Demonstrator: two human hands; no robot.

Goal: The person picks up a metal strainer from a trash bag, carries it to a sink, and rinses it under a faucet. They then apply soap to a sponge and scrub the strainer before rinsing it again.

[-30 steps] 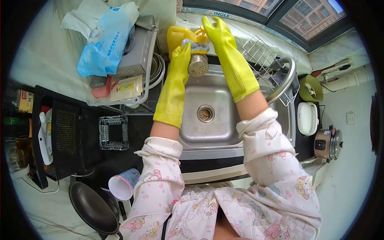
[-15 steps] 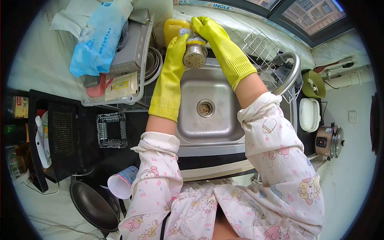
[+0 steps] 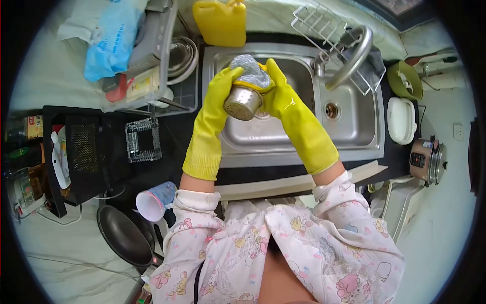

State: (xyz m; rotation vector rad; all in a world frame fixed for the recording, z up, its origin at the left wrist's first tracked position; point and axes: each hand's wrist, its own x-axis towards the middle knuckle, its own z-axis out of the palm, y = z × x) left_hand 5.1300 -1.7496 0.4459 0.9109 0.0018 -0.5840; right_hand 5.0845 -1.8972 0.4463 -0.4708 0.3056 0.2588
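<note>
Both hands wear yellow-green rubber gloves and meet over the left basin of the steel sink [image 3: 238, 157]. My left hand [image 3: 214, 101] is closed round the left side of a small metal cup with a perforated base [image 3: 243, 103]. A grey scrubbing cloth with yellow edging [image 3: 250, 72] lies against the cup's upper end. My right hand [image 3: 283, 96] grips the cloth and the cup's right side, its thumb pointing up; some of its fingers are hidden behind the cup. The cup is tilted, its holed base facing down towards me.
A yellow jug [image 3: 220, 23] stands behind the sink. The curved faucet [image 3: 354, 55] and a wire rack [image 3: 319, 25] are at the right back. Left are a glass ashtray [image 3: 143, 140], a paper cup [image 3: 156, 201] and a frying pan [image 3: 124, 235]. A rice cooker [image 3: 428, 160] stands right.
Both hands have drawn back from beside the yellow jug towards my body, carrying the metal cup and cloth over the basin. The view has shifted, showing the right basin and more of the jug.
</note>
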